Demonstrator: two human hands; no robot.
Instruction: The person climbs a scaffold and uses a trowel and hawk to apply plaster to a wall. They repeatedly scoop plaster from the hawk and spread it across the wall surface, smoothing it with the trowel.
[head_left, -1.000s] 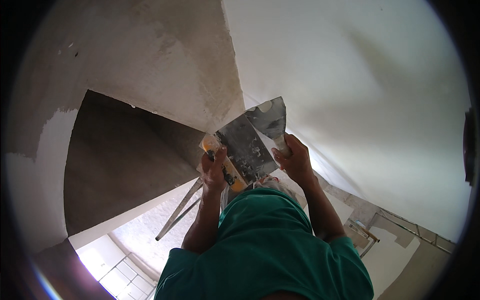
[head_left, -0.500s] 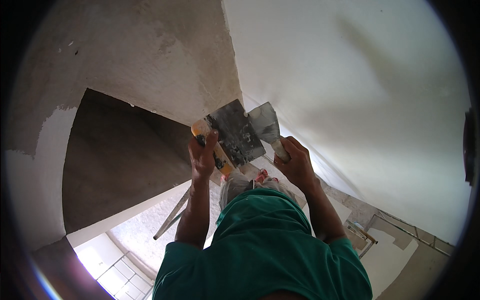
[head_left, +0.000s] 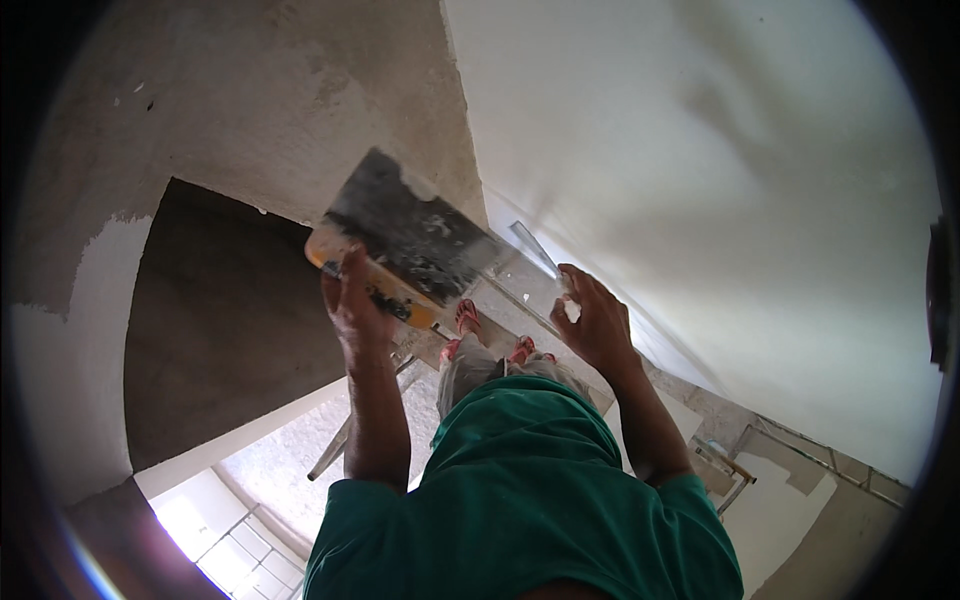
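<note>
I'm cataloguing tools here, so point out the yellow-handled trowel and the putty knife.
Yellow-handled trowel [head_left: 408, 228], head view: middle of its dark blade.
Putty knife [head_left: 534, 248], head view: its blade, seen nearly edge-on.

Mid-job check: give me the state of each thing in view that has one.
Wide blade: smeared with pale residue, apart from the scraper
Scraper: turned nearly edge-on
Left hand: closed on the wide blade's orange handle
Right hand: closed on the scraper
White wall: shadowed in places
Grey wall: patchy
</note>
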